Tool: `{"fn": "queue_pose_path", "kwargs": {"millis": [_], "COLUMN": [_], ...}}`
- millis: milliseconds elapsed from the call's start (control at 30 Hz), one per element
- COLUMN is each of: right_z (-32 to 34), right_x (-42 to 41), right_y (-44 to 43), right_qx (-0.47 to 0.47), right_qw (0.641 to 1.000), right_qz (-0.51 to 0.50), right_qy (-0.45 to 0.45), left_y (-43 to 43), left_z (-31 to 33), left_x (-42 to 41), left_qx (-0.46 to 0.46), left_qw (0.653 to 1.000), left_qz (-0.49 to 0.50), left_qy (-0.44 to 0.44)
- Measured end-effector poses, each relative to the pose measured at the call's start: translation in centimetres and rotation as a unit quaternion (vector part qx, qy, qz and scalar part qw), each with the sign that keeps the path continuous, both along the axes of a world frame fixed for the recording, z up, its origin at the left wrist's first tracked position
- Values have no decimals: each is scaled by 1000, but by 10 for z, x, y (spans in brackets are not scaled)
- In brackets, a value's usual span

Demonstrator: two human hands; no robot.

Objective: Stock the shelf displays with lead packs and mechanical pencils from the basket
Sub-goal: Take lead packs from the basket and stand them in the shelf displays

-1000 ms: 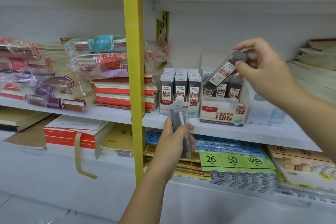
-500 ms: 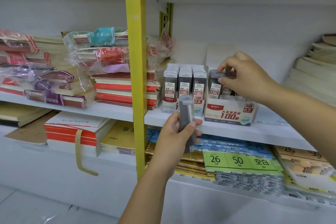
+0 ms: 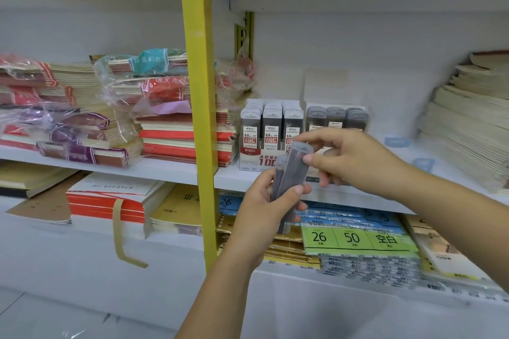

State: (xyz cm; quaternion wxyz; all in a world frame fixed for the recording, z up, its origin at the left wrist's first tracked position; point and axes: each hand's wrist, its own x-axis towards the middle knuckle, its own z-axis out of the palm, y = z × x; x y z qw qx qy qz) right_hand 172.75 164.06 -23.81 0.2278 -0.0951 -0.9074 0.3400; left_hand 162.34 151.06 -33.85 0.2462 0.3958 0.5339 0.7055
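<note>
Two display boxes [image 3: 271,132] look near full | L hand [image 3: 264,209] clamps spare lead packs [image 3: 283,198], R hand [image 3: 349,157] fingertips pinch top pack [image 3: 298,165] | more left; basket unseen

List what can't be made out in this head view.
- Labels on the lead packs in the left hand: motion-blurred.
- Front of the right display box: hidden by the right hand.
- How many packs the left hand holds: fingers overlap them.
- Basket: out of frame.

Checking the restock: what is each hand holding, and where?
Left hand grips a few lead packs around their lower halves; right hand pinches the front pack's top end.
</note>
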Motion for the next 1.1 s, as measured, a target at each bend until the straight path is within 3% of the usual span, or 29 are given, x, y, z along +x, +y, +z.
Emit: {"fn": "queue_pose_path", "kwargs": {"millis": [167, 367, 800, 1000, 1100], "right_z": [1, -3, -11, -12, 2], "right_x": [10, 20, 24, 20, 23], "right_y": [7, 14, 17, 20, 25], "right_qx": [-122, -115, -144, -205, -189], "right_qw": [990, 989, 987, 973, 969], "right_qz": [34, 15, -15, -33, -77], "right_qy": [69, 86, 64, 97, 140], "left_y": [-4, -6, 5, 6, 6], "left_z": [3, 1, -9, -9, -7], "left_x": [9, 10, 7, 5, 2], "left_qx": [-12, 4, -40, -37, -33], "left_qw": [999, 999, 999, 999, 998], "left_qz": [-35, -38, 21, 3, 9], "left_qy": [13, -27, -27, -25, -50]}}
